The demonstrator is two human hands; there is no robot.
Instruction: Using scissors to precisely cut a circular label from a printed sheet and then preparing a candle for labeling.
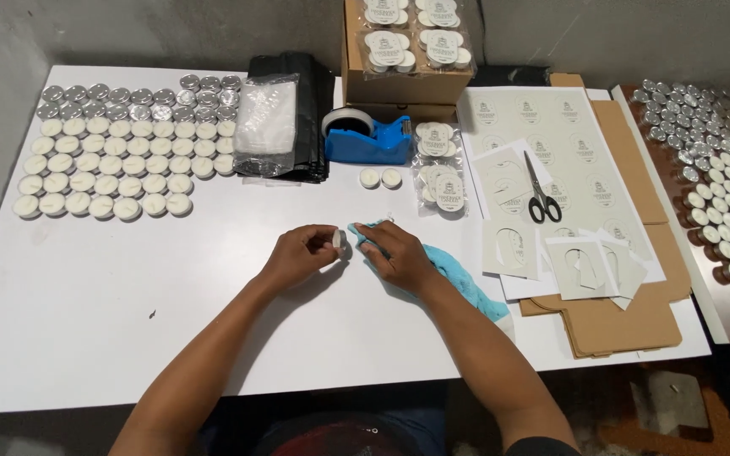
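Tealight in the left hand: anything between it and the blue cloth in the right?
Nothing visible. The left hand pinches the tealight right beside the blue cloth held under the right hand. Only a narrow strip of bare white table shows between them; whether they touch is unclear.

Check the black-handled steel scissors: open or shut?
Shut: the black-handled steel scissors lie flat on the sticker sheet, blades together.
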